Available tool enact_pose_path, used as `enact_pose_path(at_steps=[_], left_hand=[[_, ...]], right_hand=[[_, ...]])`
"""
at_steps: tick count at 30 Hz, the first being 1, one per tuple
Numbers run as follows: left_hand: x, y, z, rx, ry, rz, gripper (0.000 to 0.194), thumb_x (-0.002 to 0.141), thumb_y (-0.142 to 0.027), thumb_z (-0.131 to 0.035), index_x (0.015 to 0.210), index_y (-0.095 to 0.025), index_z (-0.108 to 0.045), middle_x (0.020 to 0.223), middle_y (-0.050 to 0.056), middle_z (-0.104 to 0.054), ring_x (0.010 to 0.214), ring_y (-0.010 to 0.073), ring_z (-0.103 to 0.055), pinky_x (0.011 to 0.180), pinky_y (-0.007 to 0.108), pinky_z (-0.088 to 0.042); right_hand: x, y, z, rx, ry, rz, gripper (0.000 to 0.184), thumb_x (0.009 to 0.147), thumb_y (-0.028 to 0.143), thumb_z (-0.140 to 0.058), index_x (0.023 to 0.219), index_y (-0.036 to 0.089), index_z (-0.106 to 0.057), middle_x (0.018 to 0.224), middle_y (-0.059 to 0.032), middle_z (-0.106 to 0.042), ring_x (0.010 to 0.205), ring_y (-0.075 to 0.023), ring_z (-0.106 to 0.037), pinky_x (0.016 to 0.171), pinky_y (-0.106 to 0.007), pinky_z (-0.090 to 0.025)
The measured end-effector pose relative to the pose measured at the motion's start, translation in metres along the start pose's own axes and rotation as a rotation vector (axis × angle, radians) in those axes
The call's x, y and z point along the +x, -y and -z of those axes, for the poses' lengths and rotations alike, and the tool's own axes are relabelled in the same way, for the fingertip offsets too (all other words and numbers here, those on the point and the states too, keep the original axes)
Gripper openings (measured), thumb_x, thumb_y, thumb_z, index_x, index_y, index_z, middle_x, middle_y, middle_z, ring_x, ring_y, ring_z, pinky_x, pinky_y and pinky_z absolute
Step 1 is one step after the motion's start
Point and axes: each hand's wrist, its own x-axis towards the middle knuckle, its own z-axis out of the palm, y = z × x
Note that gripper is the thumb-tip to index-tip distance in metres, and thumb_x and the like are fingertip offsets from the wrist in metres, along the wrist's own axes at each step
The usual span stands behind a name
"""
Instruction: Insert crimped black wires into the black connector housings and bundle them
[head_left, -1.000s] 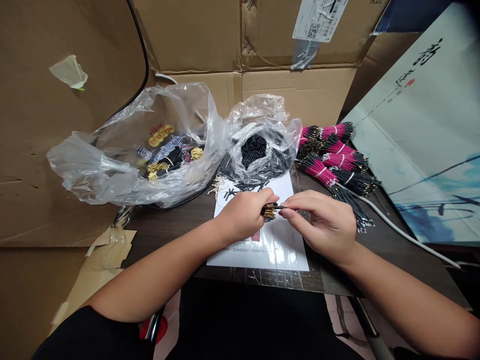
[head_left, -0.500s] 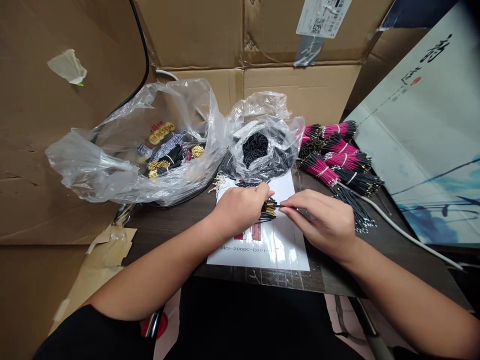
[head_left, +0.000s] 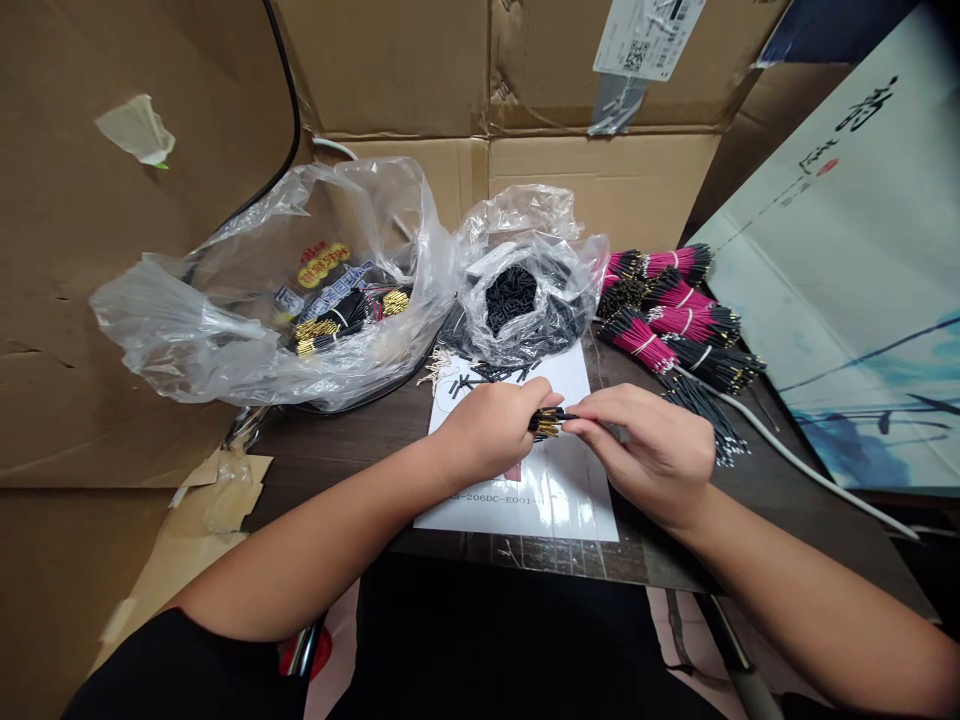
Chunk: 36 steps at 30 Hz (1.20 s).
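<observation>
My left hand [head_left: 491, 425] is closed round a bundle of black wires [head_left: 547, 421] whose gold-coloured tips point right. My right hand [head_left: 649, 445] pinches a short black sleeve [head_left: 571, 416] between thumb and fingertips, right at the gold tips. Whether the sleeve sits on one of the tips I cannot tell. Under both hands lies a white printed sheet [head_left: 577, 505]. Loose black sleeves [head_left: 491, 371] are scattered on its far part. Beyond them stands an open clear bag [head_left: 555, 330] filled with many more black sleeves [head_left: 511, 300].
At the left, a large clear plastic bag [head_left: 217, 335] holds gold-tipped wire bundles [head_left: 330, 325]. Tied pink and black wire bundles [head_left: 682, 320] lie at the right, beside a white cable [head_left: 817, 465]. Cardboard walls [head_left: 397, 70] enclose the back and left of the dark table [head_left: 315, 455].
My left hand has shifted slightly right and turned, showing more of the gold tips. My right hand stays at the tips, slightly farther right. More loose sleeves now show behind my left hand.
</observation>
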Motion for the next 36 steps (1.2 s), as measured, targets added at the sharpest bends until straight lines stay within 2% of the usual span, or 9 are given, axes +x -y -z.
enact_pose_path(at_steps=[3, 10, 14, 18, 22, 26, 29, 33, 36], left_hand=[[-0.001, -0.003, 0.001, -0.125, 0.018, -0.007, 0.021, 0.081, -0.01, -0.046, 0.095, -0.02, -0.057, 0.056, -0.002, -0.06, 0.071, 0.0186, -0.065, 0.063, 0.024, -0.045], [-0.002, -0.004, -0.001, -0.36, 0.011, -0.082, 0.017, 0.078, -0.007, -0.044, 0.082, -0.018, -0.057, 0.07, -0.002, -0.062, 0.066, 0.0129, -0.059, 0.063, 0.022, -0.042], [-0.001, -0.004, 0.0, -0.509, 0.059, -0.097, 0.015, 0.083, -0.011, -0.043, 0.073, -0.016, -0.052, 0.069, -0.003, -0.058, 0.064, 0.0096, -0.056, 0.062, 0.02, -0.041], [-0.003, -0.005, 0.004, -0.659, 0.205, -0.058, 0.022, 0.09, -0.025, -0.044, 0.072, -0.015, -0.051, 0.066, -0.003, -0.052, 0.057, 0.0076, -0.049, 0.056, 0.019, -0.038], [-0.006, -0.005, 0.007, -0.913, 0.499, -0.009, 0.032, 0.093, -0.041, -0.045, 0.074, -0.016, -0.048, 0.055, -0.005, -0.037, 0.047, 0.0066, -0.035, 0.045, 0.018, -0.03], [-0.008, -0.002, 0.007, -1.2, 0.764, 0.087, 0.033, 0.09, -0.048, -0.052, 0.078, -0.018, -0.045, 0.05, -0.009, -0.025, 0.041, 0.0055, -0.021, 0.039, 0.019, -0.021], [-0.009, 0.001, 0.005, -1.291, 0.857, 0.12, 0.035, 0.089, -0.05, -0.054, 0.077, -0.018, -0.044, 0.049, -0.009, -0.021, 0.04, 0.0049, -0.016, 0.037, 0.019, -0.016], [-0.007, 0.003, 0.004, -1.366, 0.911, 0.159, 0.036, 0.09, -0.05, -0.052, 0.076, -0.018, -0.044, 0.048, -0.01, -0.018, 0.04, 0.0047, -0.012, 0.036, 0.019, -0.011], [-0.007, 0.003, 0.005, -1.402, 0.94, 0.181, 0.036, 0.09, -0.05, -0.052, 0.076, -0.018, -0.044, 0.049, -0.01, -0.017, 0.04, 0.0046, -0.01, 0.036, 0.02, -0.01]], right_hand=[[-0.001, 0.001, -0.001, 0.013, -0.021, -0.013, 0.026, 0.077, 0.007, -0.069, 0.1, 0.02, -0.067, 0.088, -0.0035, -0.071, 0.078, -0.0143, -0.066, 0.07, -0.028, -0.056], [-0.004, 0.0, -0.002, -0.057, -0.032, 0.049, 0.047, 0.078, 0.006, -0.066, 0.12, 0.024, -0.062, 0.096, -0.0047, -0.071, 0.08, -0.0154, -0.066, 0.07, -0.029, -0.056], [0.0, 0.003, -0.001, -0.033, -0.045, 0.007, 0.042, 0.076, 0.003, -0.066, 0.114, 0.021, -0.065, 0.092, -0.0046, -0.07, 0.079, -0.0147, -0.066, 0.07, -0.029, -0.055], [0.004, 0.007, 0.001, 0.04, -0.057, -0.033, 0.033, 0.074, 0.002, -0.068, 0.103, 0.019, -0.068, 0.085, -0.0031, -0.07, 0.077, -0.0143, -0.064, 0.069, -0.029, -0.054], [0.005, 0.009, 0.002, 0.078, -0.043, -0.059, 0.031, 0.073, 0.002, -0.07, 0.1, 0.017, -0.069, 0.085, -0.0049, -0.069, 0.075, -0.0139, -0.063, 0.067, -0.029, -0.053], [0.005, 0.011, 0.002, 0.077, -0.042, -0.06, 0.031, 0.072, 0.002, -0.071, 0.1, 0.016, -0.069, 0.085, -0.0056, -0.068, 0.075, -0.0138, -0.062, 0.066, -0.029, -0.052], [0.004, 0.011, 0.002, 0.066, -0.048, -0.042, 0.034, 0.072, 0.002, -0.071, 0.103, 0.016, -0.069, 0.087, -0.0059, -0.068, 0.076, -0.0134, -0.062, 0.067, -0.029, -0.052], [0.001, 0.008, 0.002, 0.022, -0.038, 0.017, 0.041, 0.073, 0.0, -0.069, 0.111, 0.016, -0.068, 0.091, -0.0071, -0.067, 0.076, -0.0125, -0.062, 0.065, -0.027, -0.052], [-0.003, 0.005, 0.004, -0.017, -0.014, 0.09, 0.044, 0.073, 0.004, -0.07, 0.116, 0.015, -0.066, 0.094, -0.0093, -0.067, 0.078, -0.0151, -0.063, 0.066, -0.03, -0.053]])
